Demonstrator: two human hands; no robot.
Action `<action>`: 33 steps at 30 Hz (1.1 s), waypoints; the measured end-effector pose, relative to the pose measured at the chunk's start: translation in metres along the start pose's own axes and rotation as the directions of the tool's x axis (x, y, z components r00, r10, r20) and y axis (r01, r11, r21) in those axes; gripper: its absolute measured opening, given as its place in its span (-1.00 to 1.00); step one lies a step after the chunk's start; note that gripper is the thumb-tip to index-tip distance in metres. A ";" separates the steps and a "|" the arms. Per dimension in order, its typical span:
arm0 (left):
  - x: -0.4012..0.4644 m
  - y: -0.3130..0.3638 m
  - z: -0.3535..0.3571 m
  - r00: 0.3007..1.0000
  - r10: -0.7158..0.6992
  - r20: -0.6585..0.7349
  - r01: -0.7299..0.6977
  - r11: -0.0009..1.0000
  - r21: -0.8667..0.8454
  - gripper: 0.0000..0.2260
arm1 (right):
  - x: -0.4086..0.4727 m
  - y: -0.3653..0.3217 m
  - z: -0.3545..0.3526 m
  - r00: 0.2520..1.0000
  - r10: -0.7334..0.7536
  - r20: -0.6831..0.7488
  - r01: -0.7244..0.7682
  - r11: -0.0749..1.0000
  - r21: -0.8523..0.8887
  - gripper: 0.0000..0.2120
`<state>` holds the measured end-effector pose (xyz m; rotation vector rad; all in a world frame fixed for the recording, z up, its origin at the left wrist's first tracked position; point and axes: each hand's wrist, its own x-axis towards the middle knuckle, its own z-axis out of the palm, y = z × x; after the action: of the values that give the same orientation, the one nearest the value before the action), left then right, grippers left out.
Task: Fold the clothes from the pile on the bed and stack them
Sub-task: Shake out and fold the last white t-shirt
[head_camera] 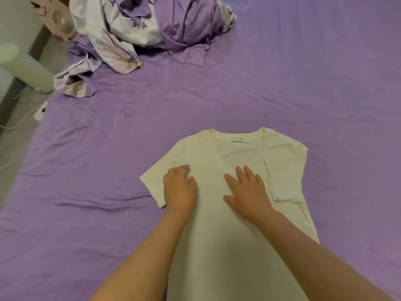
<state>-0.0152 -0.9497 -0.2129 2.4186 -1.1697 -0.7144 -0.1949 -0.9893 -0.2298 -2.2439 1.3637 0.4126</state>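
Far left, off bed: pale cylinder (23, 68), pink fan (60, 20). Pile (152, 25) at bed (303, 72) head, well apart from me.

My left hand (179, 190) rests on T-shirt (217, 246) near left sleeve, fingers loosely bent, close together, nothing pinched. My right hand (247, 192) flat on chest, fingers spread, pressing.

T-shirt judged light, soft, limp; creases easily, slides on sheet. Best hold: shoulder seam and hem edge.

Appearance: cream, short-sleeved, collar away from me, right side already folded inward, seam showing.
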 end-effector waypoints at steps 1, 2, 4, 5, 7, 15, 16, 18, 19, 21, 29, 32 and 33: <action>0.006 -0.010 -0.008 0.999 -0.014 -0.040 0.017 0.997 0.071 -0.61 | 0.004 -0.011 0.004 1.000 -0.014 0.011 0.014 1.000 -0.007 -0.41; 0.012 -0.019 -0.016 0.998 -0.035 -0.059 0.042 0.993 0.114 -0.57 | 0.008 -0.022 0.007 1.000 -0.022 0.014 0.022 1.000 -0.012 -0.41; 0.024 -0.035 -0.028 0.996 -0.082 -0.045 0.088 0.986 0.139 -0.51 | 0.016 -0.040 0.012 1.000 -0.029 0.005 0.029 0.999 -0.026 -0.39; 0.029 -0.042 -0.032 0.994 -0.105 -0.029 0.108 0.985 0.135 -0.49 | 0.021 -0.048 0.014 0.999 -0.035 -0.005 0.034 0.998 -0.044 -0.37; 0.038 -0.054 -0.039 0.989 -0.145 0.001 0.144 0.984 0.106 -0.46 | 0.031 -0.062 0.017 0.998 -0.057 -0.033 0.053 0.994 -0.096 -0.35; 0.055 -0.087 -0.057 0.949 -0.296 0.109 0.301 0.953 -0.031 -0.90 | 0.069 -0.105 0.022 0.999 -0.041 0.012 0.043 0.986 -0.163 -0.25; 0.053 -0.087 -0.059 0.951 -0.282 0.128 0.295 0.949 -0.108 -0.85 | 0.068 -0.106 0.020 0.999 -0.040 0.018 0.042 0.985 -0.167 -0.25; 0.049 -0.078 -0.063 0.958 -0.237 0.159 0.271 0.933 -0.236 -0.82 | 0.061 -0.103 0.017 0.999 -0.041 0.015 0.042 0.989 -0.139 -0.28; 0.046 -0.070 -0.064 0.963 -0.207 0.171 0.249 0.927 -0.280 -0.82 | 0.055 -0.102 0.015 0.999 -0.037 0.009 0.038 0.993 -0.113 -0.31; 0.042 -0.053 -0.061 0.974 -0.137 0.183 0.195 0.915 -0.353 -0.82 | 0.041 -0.097 0.011 1.000 -0.007 -0.010 0.007 0.998 -0.055 -0.36; 0.027 -0.009 -0.011 0.929 0.253 0.270 -0.187 0.950 -0.249 -0.71 | -0.041 -0.047 0.030 0.995 0.097 0.011 -0.096 0.992 -0.077 -0.42; 0.023 -0.022 0.003 0.874 0.435 0.219 -0.464 0.879 0.107 -0.59 | -0.068 -0.035 0.046 0.990 0.126 0.055 -0.119 0.985 -0.122 -0.41; 0.022 -0.030 0.008 0.851 0.445 0.281 -0.507 0.836 0.211 -0.55 | -0.075 -0.034 0.051 0.987 0.144 0.073 -0.134 0.983 -0.125 -0.40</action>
<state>0.0097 -0.9503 -0.2409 2.1327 -1.9968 -0.6998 -0.1997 -0.8926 -0.2285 -2.2059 1.4934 0.6437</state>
